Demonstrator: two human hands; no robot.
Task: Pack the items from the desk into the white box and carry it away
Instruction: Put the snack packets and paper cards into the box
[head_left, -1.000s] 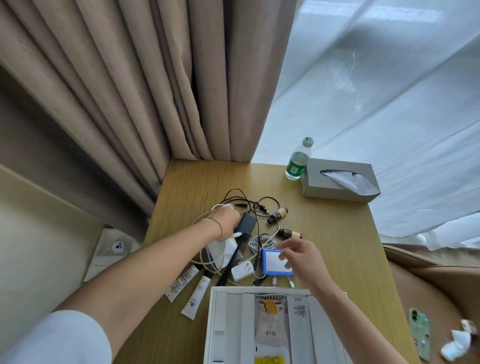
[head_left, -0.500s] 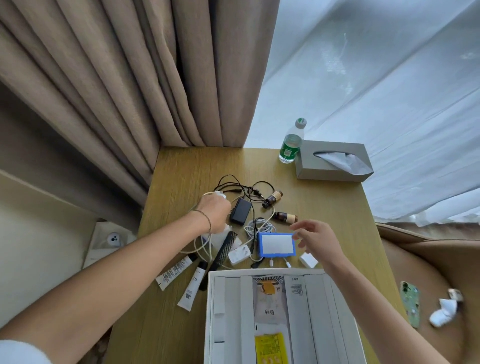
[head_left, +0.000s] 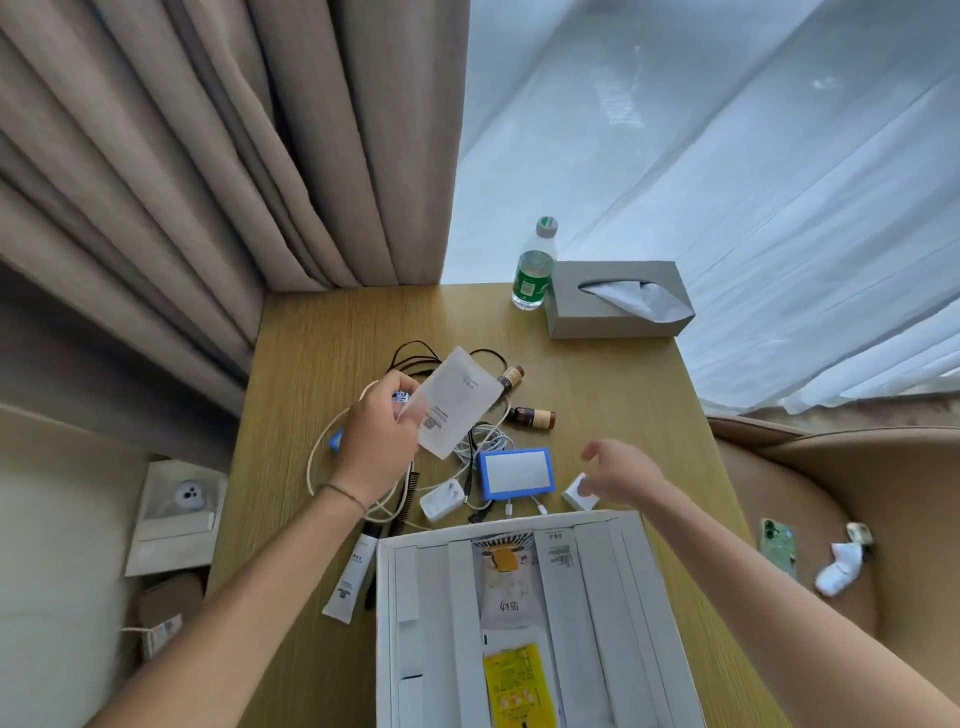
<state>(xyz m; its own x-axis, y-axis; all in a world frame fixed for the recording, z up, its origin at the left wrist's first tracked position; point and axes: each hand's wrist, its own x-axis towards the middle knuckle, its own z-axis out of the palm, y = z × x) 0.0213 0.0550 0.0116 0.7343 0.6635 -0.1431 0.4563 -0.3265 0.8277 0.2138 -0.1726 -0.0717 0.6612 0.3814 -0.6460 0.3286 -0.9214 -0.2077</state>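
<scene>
— Left hand (head_left: 382, 441) is now lifting a white packet (head_left: 457, 402), pinching it above the cables (head_left: 483, 441), beyond the box (head_left: 644, 571).
— Right hand (head_left: 621, 475) is hovering, fingers loose, holding nothing; a snagging cable could be dragging things off.

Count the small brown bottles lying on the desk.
2. One brown bottle lies just right of the white packet held up by the left hand; the other lies nearer, above the blue box. The packet may hide more.

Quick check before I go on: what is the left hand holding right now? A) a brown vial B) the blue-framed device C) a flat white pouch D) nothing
C: the left hand pinches a flat white pouch lifted above the cables; the blue-framed device lies on the desk.
</scene>
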